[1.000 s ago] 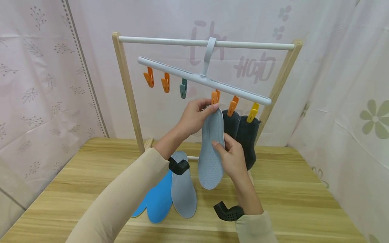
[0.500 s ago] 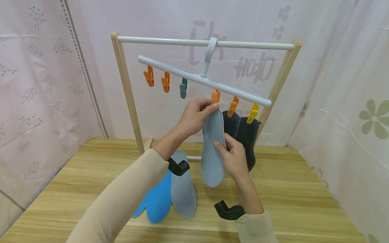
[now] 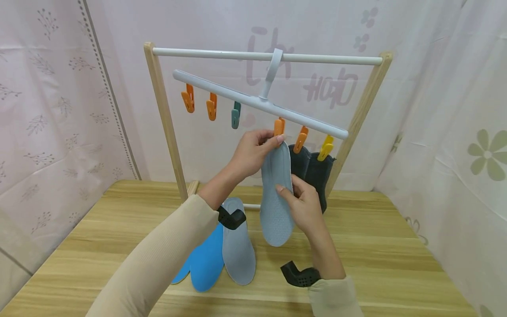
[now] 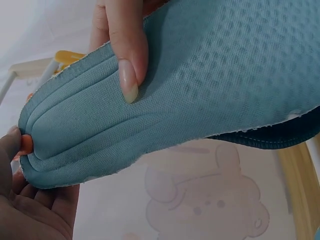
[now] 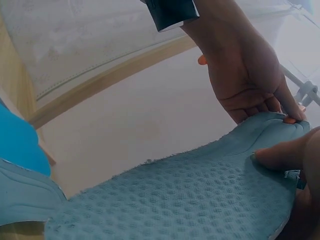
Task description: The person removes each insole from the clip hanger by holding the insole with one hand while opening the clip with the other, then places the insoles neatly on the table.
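A grey-blue insole hangs lengthwise between both hands, its top end at an orange clip under the white hanger. My left hand grips that top end, thumb in front beside the clip and fingers behind. In the left wrist view the orange clip tip overlaps the insole's edge. With my right hand I pinch the insole's right edge about midway, thumb on the front face. Behind it, two dark fabric pieces hang from an orange clip and a yellow clip.
A second grey insole and blue insoles lie on the wooden table. The hanger hooks on the rack's white rail and tilts down to the right. Two orange clips and a green clip hang from its left half.
The hanger and its clips have shifted slightly left, along with the dark pieces. The insole's lower end swung right, then back left. Both hands keep their hold.
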Demonstrator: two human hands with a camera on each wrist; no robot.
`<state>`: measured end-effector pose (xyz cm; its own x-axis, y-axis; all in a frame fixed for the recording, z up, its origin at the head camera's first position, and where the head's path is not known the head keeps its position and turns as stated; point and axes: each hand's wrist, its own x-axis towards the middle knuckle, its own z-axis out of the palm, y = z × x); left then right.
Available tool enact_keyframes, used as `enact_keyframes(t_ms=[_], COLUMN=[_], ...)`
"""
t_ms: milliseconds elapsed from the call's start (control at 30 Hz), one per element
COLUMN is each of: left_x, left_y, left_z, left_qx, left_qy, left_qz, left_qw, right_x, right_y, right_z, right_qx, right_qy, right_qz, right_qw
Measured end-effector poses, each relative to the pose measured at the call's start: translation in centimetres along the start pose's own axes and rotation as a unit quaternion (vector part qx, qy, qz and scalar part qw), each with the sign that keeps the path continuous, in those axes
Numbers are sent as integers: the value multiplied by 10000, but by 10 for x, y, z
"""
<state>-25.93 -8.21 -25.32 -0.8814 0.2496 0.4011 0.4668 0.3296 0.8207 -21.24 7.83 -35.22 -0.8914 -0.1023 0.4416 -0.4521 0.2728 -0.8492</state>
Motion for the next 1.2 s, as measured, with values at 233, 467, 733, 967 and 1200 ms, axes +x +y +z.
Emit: enact_keyframes(t_ms=[233, 467, 733, 967, 1200], left_x=[-1, -1, -1, 5, 8], left_y=[1, 1, -1, 2, 4], left_z=[-1, -1, -3, -6, -4], left_qx=[8, -43, -392, -766, -1015], left_qy=[40, 97, 47, -38, 89], left_qz=[-4, -45, -250, -346, -501], left_qw=[10000, 9999, 9989, 9965, 9935], right_x=[-1, -1, -1, 0, -1], right_y=[-1, -1, -3, -3, -2], right_z=[-1, -2, -2, 0, 1], right_qx=[-91, -81, -67, -73, -60], right_qy=[-53, -97, -94, -177, -165], right_qz=[-14, 21, 13, 56, -20], right_qw=[9999, 9999, 9999, 9998, 9998])
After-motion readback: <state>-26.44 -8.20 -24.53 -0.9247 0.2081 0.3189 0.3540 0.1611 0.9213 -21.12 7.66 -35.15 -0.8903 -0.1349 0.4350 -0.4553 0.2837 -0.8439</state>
